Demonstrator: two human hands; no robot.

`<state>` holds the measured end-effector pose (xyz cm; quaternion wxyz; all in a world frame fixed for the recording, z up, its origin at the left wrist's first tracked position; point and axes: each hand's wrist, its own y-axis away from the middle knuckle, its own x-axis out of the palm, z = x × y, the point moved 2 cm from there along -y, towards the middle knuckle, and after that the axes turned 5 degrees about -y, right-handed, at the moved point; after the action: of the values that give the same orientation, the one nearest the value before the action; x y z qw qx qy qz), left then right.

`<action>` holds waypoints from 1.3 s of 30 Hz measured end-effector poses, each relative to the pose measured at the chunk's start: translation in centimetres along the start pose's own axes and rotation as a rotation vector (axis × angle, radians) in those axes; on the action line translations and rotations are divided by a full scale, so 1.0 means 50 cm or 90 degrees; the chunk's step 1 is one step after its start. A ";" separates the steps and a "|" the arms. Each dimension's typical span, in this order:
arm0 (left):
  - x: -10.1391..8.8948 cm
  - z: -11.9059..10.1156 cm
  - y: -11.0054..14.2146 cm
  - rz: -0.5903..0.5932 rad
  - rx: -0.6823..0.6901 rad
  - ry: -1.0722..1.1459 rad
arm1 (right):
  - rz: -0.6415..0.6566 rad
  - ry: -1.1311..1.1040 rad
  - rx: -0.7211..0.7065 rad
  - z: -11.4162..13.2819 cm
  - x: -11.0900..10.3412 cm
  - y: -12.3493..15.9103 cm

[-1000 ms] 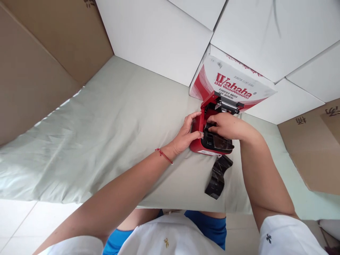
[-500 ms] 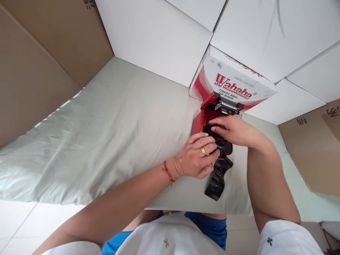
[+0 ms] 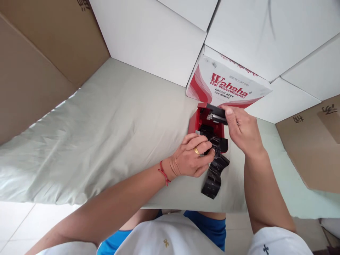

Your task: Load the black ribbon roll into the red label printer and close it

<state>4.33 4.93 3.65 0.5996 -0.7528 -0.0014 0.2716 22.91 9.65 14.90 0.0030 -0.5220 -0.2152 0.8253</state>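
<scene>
A small red machine, probably a label printer (image 3: 193, 122), sits on the cloth with its hinged lid (image 3: 216, 112) partly raised. A glossy black strip (image 3: 211, 184) runs out over its front edge and lies in folds on the cloth. My left hand (image 3: 193, 156) is closed at the front of the machine, its curled fingertips pressing the strip there. With thumb on top and fingers hidden behind, my right hand (image 3: 243, 129) grips the lid's right end. Black material fills part of the red interior; my left fingers hide some of it.
Behind the machine stands a white and red Wahaha carton (image 3: 228, 79), among large white boxes (image 3: 148, 39). Brown cardboard boxes flank the surface at left (image 3: 39, 71) and right (image 3: 313, 148). A pale green cloth (image 3: 106, 124) with wrinkles covers the surface.
My left hand moved from the machine's left side to the strip at its front. My right hand left the interior and took hold of the lid, which now sits lower.
</scene>
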 end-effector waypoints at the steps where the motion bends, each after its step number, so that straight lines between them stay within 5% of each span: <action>1: 0.000 0.000 0.001 -0.008 -0.003 -0.003 | 0.007 -0.005 0.001 0.009 -0.005 0.019; 6: 0.007 0.004 0.007 0.009 -0.041 0.044 | 0.068 -0.024 0.013 0.032 -0.003 0.092; 16: 0.013 0.003 0.016 -0.018 -0.047 0.008 | 0.002 -0.028 0.016 0.022 0.025 0.117; 20: 0.006 0.026 0.013 -0.041 -0.159 0.096 | -0.037 -0.077 0.018 0.012 0.033 0.128; 28: 0.029 0.116 0.037 0.003 -0.550 0.324 | -0.082 -0.154 -0.104 0.044 0.046 0.209; 39: 0.043 0.144 0.048 0.085 -0.577 0.496 | -0.100 -0.104 -0.158 0.056 0.051 0.248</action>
<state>2.43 11.46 -0.33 0.1571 -0.9760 0.1502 -0.0147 22.08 -2.01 9.24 -0.0148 -0.4309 -0.3551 0.8295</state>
